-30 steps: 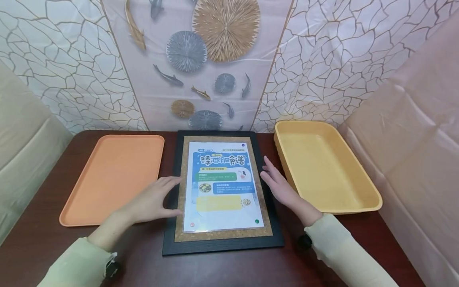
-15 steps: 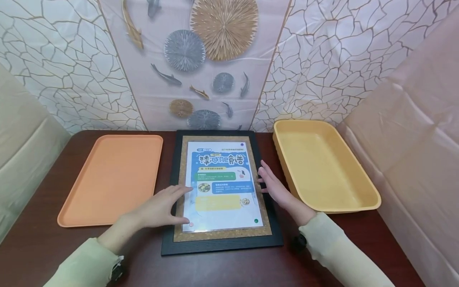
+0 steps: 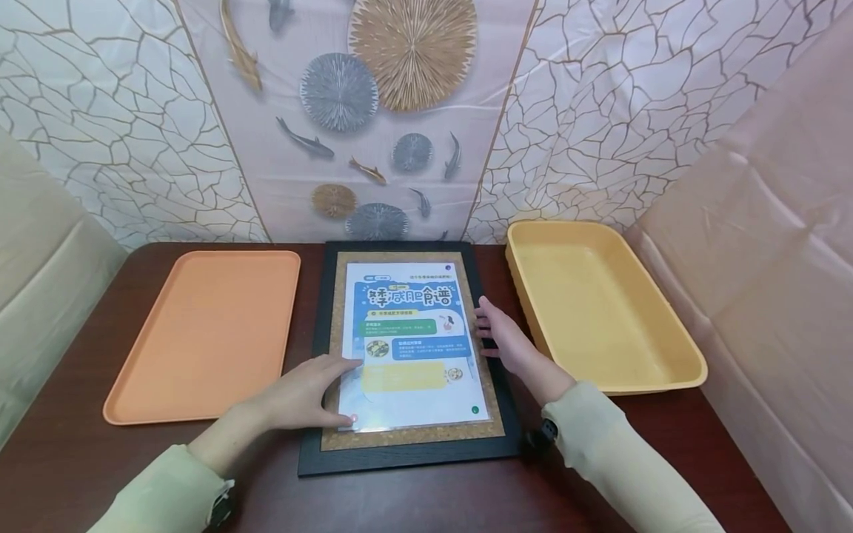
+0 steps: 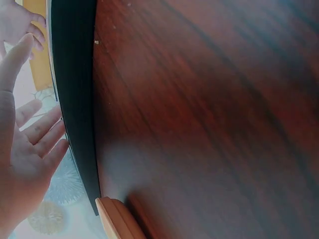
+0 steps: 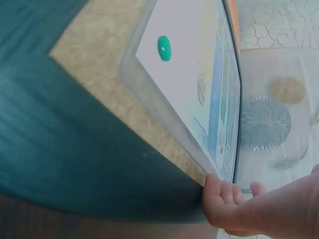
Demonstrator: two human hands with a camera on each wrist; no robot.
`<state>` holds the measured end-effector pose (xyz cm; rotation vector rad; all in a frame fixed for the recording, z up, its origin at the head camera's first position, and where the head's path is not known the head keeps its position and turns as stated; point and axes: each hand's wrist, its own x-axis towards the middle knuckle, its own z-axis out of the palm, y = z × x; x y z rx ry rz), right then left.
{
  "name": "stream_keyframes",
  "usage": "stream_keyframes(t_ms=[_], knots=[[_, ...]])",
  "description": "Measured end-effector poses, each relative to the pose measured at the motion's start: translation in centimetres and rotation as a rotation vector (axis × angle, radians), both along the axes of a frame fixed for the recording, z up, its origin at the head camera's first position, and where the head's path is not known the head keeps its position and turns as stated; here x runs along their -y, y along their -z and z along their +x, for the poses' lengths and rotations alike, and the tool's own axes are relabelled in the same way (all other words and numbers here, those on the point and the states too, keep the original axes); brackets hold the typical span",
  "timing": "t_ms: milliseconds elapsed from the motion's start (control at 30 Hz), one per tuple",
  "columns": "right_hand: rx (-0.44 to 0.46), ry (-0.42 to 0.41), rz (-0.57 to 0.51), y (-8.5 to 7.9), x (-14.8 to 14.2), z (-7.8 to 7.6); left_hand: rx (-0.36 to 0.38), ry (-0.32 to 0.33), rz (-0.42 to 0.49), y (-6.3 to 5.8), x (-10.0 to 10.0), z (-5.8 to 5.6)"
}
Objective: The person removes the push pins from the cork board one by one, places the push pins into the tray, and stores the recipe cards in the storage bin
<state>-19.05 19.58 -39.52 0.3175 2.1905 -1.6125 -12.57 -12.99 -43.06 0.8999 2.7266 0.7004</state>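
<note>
A black-framed corkboard [image 3: 413,454] lies on the table in the head view. On its cork sits a laminated printed sheet [image 3: 406,401] with blue, green and yellow blocks. Small round dots mark its corners: green [image 3: 475,409], pink [image 3: 354,418] and purple [image 3: 449,267]. My left hand [image 3: 300,392] reaches over the board's left side, its thumb near the pink dot and its fingers spread; contact is unclear. At the right side, my right hand [image 3: 504,344] has loosely bent fingers on or just above the cork's edge. Neither hand holds anything. The right wrist view shows the green dot [image 5: 164,48] closely.
An orange flat tray [image 3: 206,340] lies left of the board. To the right stands a deep yellow bin [image 3: 600,318], close to my right forearm. Patterned cloth [image 3: 413,185] hangs behind the dark wooden table [image 3: 413,503].
My left hand has moved right and nearer to me, its thumb coming to the pink dot. My right hand has shifted slightly left along the board's edge. Board and sheet stay put.
</note>
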Motion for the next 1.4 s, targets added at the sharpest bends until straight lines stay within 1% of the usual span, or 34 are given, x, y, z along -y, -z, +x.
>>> stream_keyframes(t_ms=[167,367,567,700,767,933,1000,1067,1200,1333,1400], knots=[[0.055,0.021,-0.030,0.0,0.0,-0.4,0.006,0.009,-0.007,-0.1,0.2,0.1],[0.099,0.018,-0.062,0.1,-0.1,-0.6,0.019,0.022,-0.025,-0.6,0.4,0.4],[0.127,0.029,-0.092,0.0,0.0,-0.6,0.027,0.018,-0.037,-0.8,0.6,0.7],[0.139,0.045,-0.090,0.0,0.2,-0.8,0.021,0.018,-0.040,-0.7,0.7,0.7],[0.129,0.031,-0.035,0.2,0.4,-1.0,0.018,0.017,-0.039,-0.6,0.7,0.7],[0.056,-0.046,0.265,1.1,0.9,-1.7,-0.006,0.006,-0.041,-0.4,0.3,0.4],[0.028,-0.069,0.344,1.3,0.9,-1.9,-0.020,0.004,-0.047,-0.4,0.0,0.3],[0.001,-0.082,0.366,1.3,0.6,-2.1,-0.031,0.004,-0.058,-0.5,-0.2,0.2],[-0.029,-0.111,0.359,1.3,0.0,-2.3,-0.057,0.021,-0.075,-0.6,-0.4,0.1],[-0.035,-0.127,0.357,1.3,-0.2,-2.4,-0.071,0.047,-0.074,-0.6,-0.5,0.1],[-0.034,-0.128,0.355,1.3,-0.2,-2.5,-0.066,0.061,-0.067,-0.6,-0.6,0.1]])
